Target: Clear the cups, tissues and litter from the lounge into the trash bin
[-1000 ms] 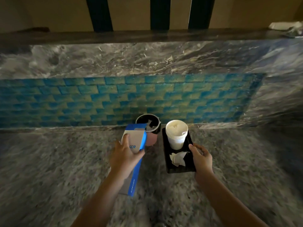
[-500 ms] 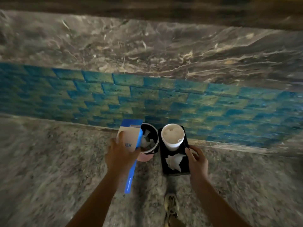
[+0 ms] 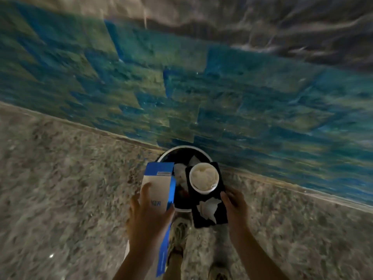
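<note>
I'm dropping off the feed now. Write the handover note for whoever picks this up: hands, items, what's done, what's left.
The left hand grips the blue and white box, held upright at the bin's left side.
The right hand holds the black tray by its right edge, over the bin's right side.
On the tray: a white cup, upright, and a crumpled tissue nearer the person.
The bin stands on the floor by the blue tiled wall, with pale litter inside.
Done: load brought to the bin.
Left: drop the box, cup and tissue in.
</note>
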A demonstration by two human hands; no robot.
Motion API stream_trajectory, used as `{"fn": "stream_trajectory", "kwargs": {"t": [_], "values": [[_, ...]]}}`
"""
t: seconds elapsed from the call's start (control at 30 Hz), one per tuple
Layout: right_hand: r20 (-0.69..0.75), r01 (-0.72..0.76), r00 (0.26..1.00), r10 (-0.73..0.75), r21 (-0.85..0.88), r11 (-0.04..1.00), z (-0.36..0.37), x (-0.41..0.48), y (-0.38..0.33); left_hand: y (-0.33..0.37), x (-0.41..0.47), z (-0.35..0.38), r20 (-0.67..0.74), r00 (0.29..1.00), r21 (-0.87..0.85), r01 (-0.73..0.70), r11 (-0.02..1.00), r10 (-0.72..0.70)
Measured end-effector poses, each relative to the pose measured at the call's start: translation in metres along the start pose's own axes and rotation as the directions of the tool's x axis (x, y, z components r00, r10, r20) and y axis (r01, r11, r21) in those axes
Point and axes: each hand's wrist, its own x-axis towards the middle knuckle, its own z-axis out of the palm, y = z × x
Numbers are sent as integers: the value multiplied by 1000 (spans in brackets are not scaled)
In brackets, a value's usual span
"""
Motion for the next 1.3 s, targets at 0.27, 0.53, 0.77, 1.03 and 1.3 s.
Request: {"fn": "stream_trajectory", "kwargs": {"t": [0.27, 0.53, 0.77, 1.03, 1.3], "values": [[5, -125, 992, 125, 36, 991, 81, 103, 70, -44, 82, 79, 71, 997, -10, 5, 1000, -4], [-44, -136, 990, 131, -108, 985, 83, 99, 65, -39, 81, 78, 134, 991, 47, 6, 999, -12], [-17, -70, 997, 69, -49, 996, 68, 86, 26, 7, 87, 91, 209, 977, 42, -48, 998, 38], [-23, -11, 1000, 10, -43, 999, 61, 83, 9, 30, 105, 118, 261, 961, -55, -76, 996, 88], [87, 116, 990, -109, -80, 990, 62, 61, -20, 38, 85, 74, 50, 978, -30, -202, 979, 203]]}}
